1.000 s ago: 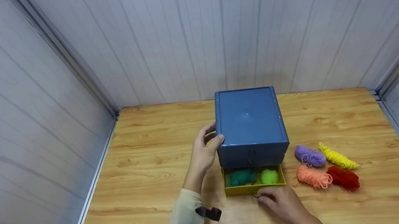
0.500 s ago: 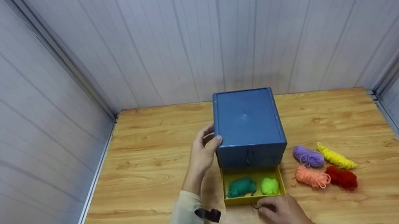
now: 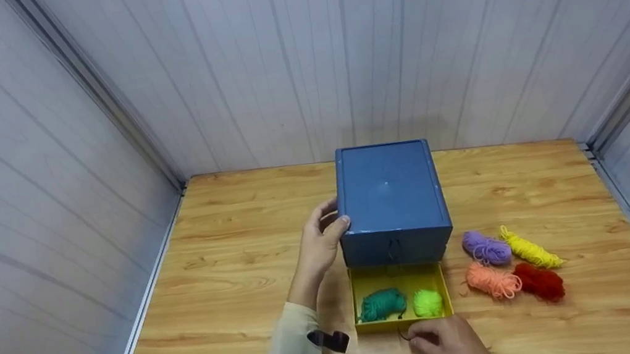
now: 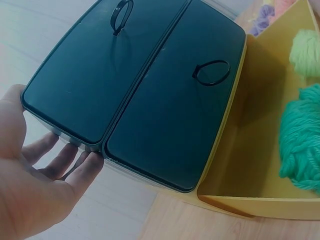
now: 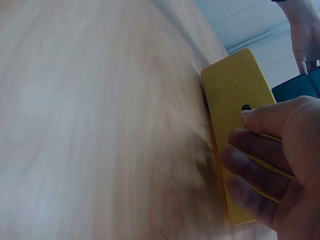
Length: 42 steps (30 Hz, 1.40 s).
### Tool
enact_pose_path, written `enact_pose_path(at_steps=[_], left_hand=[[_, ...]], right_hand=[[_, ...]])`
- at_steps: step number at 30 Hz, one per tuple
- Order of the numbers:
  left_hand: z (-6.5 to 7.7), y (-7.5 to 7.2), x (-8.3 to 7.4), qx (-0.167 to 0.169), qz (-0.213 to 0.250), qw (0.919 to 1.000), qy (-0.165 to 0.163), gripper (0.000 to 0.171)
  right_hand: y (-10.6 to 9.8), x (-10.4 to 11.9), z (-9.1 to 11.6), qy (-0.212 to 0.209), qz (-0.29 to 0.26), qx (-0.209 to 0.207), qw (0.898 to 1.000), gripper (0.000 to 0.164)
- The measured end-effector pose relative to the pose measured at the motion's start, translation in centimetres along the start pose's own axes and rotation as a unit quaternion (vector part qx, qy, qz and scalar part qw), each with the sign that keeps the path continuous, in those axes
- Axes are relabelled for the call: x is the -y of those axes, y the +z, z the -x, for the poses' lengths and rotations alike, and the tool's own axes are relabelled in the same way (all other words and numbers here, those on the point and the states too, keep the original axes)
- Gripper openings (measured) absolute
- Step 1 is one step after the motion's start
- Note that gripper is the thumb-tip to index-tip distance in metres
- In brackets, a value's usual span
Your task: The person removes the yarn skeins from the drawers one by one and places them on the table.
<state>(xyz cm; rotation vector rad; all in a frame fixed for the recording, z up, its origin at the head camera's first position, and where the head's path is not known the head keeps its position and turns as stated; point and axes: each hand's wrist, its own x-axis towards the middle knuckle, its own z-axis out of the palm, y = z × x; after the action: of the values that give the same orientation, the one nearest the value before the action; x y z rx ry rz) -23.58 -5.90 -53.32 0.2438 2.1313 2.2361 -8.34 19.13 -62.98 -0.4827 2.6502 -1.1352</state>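
A blue drawer cabinet (image 3: 388, 188) stands on the wooden table, its yellow bottom drawer (image 3: 372, 328) pulled out. Inside that drawer lie a teal yarn bundle (image 3: 383, 304) and a lime-green yarn bundle (image 3: 427, 303). My left hand (image 3: 319, 248) holds the cabinet's left side, thumb over the top front corner, fingers against the side wall. With thumb and forefinger, my right hand (image 3: 452, 344) pinches the black loop handle (image 5: 246, 107) on the drawer front; most of the loop is hidden. Two dark upper drawers show black loops (image 4: 212, 73) in the left wrist view.
Right of the cabinet lie purple yarn (image 3: 487, 247), yellow yarn (image 3: 530, 247), orange yarn (image 3: 493, 280) and dark red yarn (image 3: 539, 282), close together. Pale panel walls (image 3: 249, 68) enclose the table at the back and both sides.
The yellow drawer has slid further out toward me with my right hand, baring more of its floor and both yarn bundles. My left hand keeps its place on the cabinet.
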Motion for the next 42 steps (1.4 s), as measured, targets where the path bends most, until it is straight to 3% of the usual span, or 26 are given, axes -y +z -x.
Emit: enact_pose_path(at_steps=[11,20,27,32,42], left_hand=[[0.1,0.0,-0.2,0.002,0.000,1.0000,0.001,0.052],[0.1,0.0,-0.3,0.005,0.002,1.0000,0.003,0.052],[0.2,0.0,-0.1,0.007,0.000,1.0000,0.001,0.053],[0.1,-0.1,0.2,0.008,0.000,1.0000,-0.003,0.053],[0.2,-0.1,-0.2,0.006,-0.005,1.0000,-0.001,0.052]], right_hand=[[0.0,0.0,0.5,0.002,-0.043,0.017,0.999,0.012],[-2.3,0.7,1.0,0.012,-0.108,0.016,0.994,0.018],[-4.3,1.4,0.6,-0.008,-0.072,-0.042,0.996,0.014],[-5.4,1.8,-0.3,0.003,-0.026,-0.074,0.997,0.013],[-5.9,1.4,-2.2,0.016,0.010,-0.063,0.998,0.020]])
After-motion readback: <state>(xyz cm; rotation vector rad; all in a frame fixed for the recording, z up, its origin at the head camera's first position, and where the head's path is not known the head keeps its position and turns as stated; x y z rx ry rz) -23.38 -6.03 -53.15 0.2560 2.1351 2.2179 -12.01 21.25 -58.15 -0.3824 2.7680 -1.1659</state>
